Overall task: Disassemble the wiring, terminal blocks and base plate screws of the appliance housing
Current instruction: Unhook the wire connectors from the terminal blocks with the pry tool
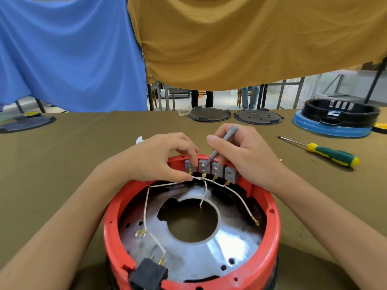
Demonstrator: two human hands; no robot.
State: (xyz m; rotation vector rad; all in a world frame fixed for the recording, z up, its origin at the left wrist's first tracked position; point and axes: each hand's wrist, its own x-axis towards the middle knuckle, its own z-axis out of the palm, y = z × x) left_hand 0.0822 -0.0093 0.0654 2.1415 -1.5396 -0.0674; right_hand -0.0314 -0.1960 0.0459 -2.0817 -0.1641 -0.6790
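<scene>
I see the red housing [270, 218] at 6 o'clock on the olive table cover [62, 164], open side up; its shiny metal base plate [230, 243] has a large round hole in the middle. Four grey terminal blocks [217, 169] stand in a row on the housing's far wall at 12 o'clock; a brass connector hangs below each, and white wires [146, 206] run from them across the plate. A black plug socket [148, 275] sits in the near rim at 7 o'clock.

Left hand [159, 160]: fingers curled, thumb and forefinger pinching the white wire just below the leftmost block; forefinger tip touching that block.

Right hand [247, 158]: fingers closed around a thin grey tool [222, 143], held like a pen; its tip rests on the second block from the left. I cannot tell what kind of tip it has.

A green and yellow screwdriver [330, 154] lies on the cover at 2 o'clock, apart from both hands; two dark round lids [209, 114] lie at 12 to 1 o'clock near the far edge; a black ring housing on a blue base [335, 120] sits further out at 2 o'clock. Blue cloth [69, 53] and mustard cloth [251, 38] hang behind the table.
</scene>
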